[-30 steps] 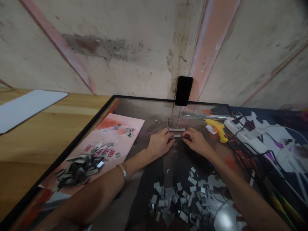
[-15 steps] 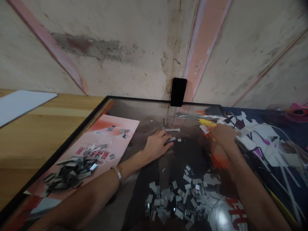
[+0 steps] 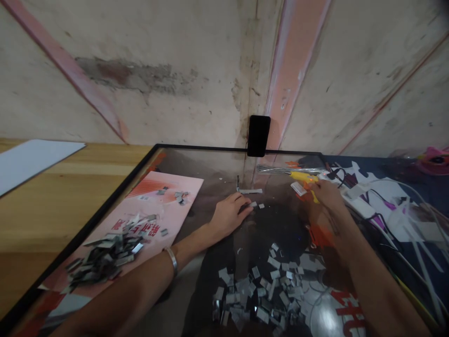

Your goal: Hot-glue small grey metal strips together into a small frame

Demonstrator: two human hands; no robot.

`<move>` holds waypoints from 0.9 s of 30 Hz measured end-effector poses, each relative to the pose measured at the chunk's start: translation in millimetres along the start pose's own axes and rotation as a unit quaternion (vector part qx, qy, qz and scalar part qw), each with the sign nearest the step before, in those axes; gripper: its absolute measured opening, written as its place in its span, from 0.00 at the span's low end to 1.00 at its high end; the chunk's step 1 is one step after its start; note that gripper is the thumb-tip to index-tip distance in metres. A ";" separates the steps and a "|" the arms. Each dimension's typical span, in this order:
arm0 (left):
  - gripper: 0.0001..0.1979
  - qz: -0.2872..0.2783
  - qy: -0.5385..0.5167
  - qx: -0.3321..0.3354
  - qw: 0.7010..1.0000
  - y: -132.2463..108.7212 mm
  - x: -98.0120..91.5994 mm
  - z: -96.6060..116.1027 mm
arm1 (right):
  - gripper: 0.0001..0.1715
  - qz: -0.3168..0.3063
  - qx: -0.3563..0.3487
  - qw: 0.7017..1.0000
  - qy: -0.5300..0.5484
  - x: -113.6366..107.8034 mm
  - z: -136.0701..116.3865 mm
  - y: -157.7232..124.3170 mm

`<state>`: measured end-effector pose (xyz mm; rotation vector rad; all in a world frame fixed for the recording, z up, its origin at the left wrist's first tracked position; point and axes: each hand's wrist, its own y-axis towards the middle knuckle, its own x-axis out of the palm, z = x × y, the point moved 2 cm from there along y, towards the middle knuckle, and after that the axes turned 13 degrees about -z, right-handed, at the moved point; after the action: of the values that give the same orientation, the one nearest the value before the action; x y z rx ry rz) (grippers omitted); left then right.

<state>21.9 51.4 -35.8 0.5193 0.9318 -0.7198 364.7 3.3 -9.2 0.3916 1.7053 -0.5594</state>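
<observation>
My left hand (image 3: 229, 215) rests on the glossy dark board (image 3: 213, 164), its fingers curled closed around the end of a small mirror tile (image 3: 253, 204). Another small tile (image 3: 261, 206) lies just right of it. A narrow pale strip (image 3: 250, 191) sits beyond the fingertips, with a short upright piece (image 3: 238, 182) at its left end. On the right, my right hand (image 3: 328, 193) is closed on the rear of a yellow glue gun (image 3: 303, 177), whose nozzle points left. A small white block (image 3: 298, 188) lies below the gun.
Loose mirror tiles (image 3: 263, 290) are scattered close to me. More pieces (image 3: 105, 257) are heaped on a pink booklet (image 3: 185, 187) at left. A black phone (image 3: 258, 135) leans against the wall. Thin wires (image 3: 287, 169), a white power strip (image 3: 361, 206) and cables crowd the right.
My right hand has shifted slightly right along the glue gun, showing more of its yellow body. My left hand stays nearly in place; the view tilts a little.
</observation>
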 end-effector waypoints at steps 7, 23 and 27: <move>0.09 0.034 -0.125 0.020 0.991 -0.5 -0.1 0.0 | 0.15 0.011 -0.099 0.976 0.195 -10.9 -20.5 -9.0; 0.13 0.058 -0.319 0.028 0.946 -1.7 -6.5 2.5 | 0.25 0.181 -0.180 0.966 0.031 -45.2 -91.5 -78.0; 0.13 0.048 -0.353 0.024 0.934 -1.3 -2.8 -0.7 | 0.20 0.232 -0.228 0.944 -0.057 -43.9 -98.7 -85.2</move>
<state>19.4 52.0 -33.9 0.3051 0.2141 -0.7638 247.1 -9.5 61.1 0.3980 1.5036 0.1576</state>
